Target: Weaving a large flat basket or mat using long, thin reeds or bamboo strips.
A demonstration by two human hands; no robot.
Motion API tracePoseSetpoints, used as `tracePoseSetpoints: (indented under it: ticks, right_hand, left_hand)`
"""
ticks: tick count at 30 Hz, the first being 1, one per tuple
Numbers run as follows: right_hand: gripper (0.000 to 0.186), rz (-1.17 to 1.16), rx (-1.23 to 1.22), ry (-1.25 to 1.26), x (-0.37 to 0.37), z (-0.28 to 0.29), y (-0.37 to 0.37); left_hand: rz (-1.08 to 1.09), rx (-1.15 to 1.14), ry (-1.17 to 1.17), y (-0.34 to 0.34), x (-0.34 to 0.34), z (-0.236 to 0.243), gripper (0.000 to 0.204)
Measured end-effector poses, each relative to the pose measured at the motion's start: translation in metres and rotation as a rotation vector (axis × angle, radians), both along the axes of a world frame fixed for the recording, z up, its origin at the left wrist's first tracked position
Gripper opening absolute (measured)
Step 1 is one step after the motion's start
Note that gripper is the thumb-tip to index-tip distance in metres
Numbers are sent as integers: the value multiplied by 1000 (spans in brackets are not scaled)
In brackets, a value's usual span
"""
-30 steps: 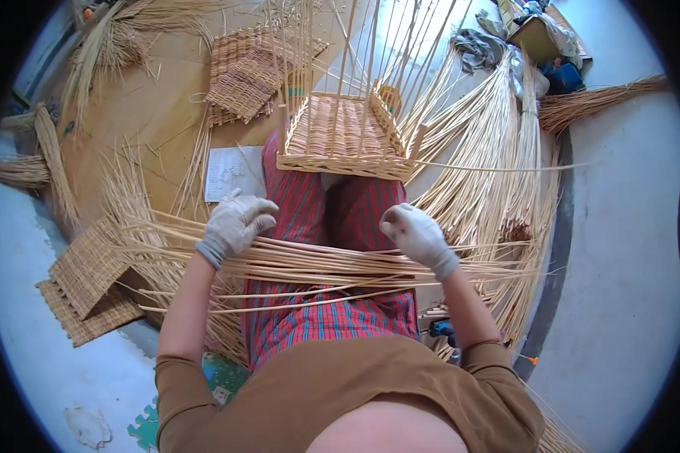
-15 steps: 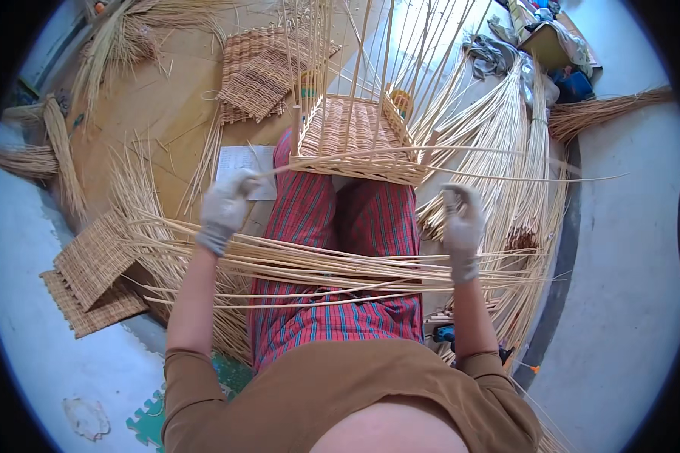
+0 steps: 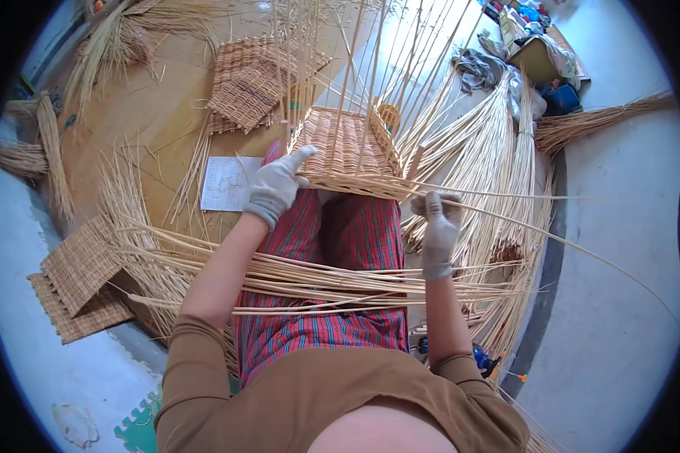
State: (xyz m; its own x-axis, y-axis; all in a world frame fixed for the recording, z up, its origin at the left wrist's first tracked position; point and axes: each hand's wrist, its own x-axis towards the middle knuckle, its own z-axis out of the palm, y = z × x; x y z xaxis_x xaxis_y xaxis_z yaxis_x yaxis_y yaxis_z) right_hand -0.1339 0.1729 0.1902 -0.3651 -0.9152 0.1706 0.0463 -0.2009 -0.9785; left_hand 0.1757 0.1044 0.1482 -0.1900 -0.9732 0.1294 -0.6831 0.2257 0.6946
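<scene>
- The left hand [image 3: 273,187], in a pale glove, lies against the near left corner of the woven basket [image 3: 344,143], one digit stretched out along it and the others partly hidden; I cannot tell how firmly it grips.
- The right hand [image 3: 440,230], gloved too, is raised just beside the near right corner, its thumb and fingers pinching a thin cane strand [image 3: 582,248] that curves away to the right.
- The basket sits at the person's knees, straight ahead, its low woven sides around a reddish-brown base; tall upright stakes [image 3: 366,60] rise from it.
- A second strand [image 3: 506,195] runs out to the right from the basket's near edge.
- Across the lap, over red striped trousers [image 3: 325,328], lies a loose bundle of canes [image 3: 325,283].
- Left of the knees, a sheet of paper [image 3: 223,185] lies near the left hand.
- Farther left, two woven panels [image 3: 83,264] overlap; more woven mats [image 3: 245,87] are piled beyond the basket's left side.
- To the right, long pale canes [image 3: 483,166] fan across the floor, with a browner bundle [image 3: 604,121] past them.
- A grey cloth [image 3: 478,72] lies near their far end.
</scene>
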Motion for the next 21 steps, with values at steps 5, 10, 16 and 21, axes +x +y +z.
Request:
tracePoseSetpoints:
  ticks: [5,10,16,21]
  right_hand:
    - [8,117,120,-123,1,-18,-3]
    - [7,122,205,-155,-11,-20,-16]
    - [7,127,188,-99,-7,-21,-20]
    - [14,119,195,134,2,-2,-37]
  left_hand:
    - [-18,-143,128,12,-6,1,61]
    - [188,19,397,-2,-54,17,38]
    - [154,592,697,-14,-70,-2,48]
    - [-19,634,762,-12,-55,-8,17]
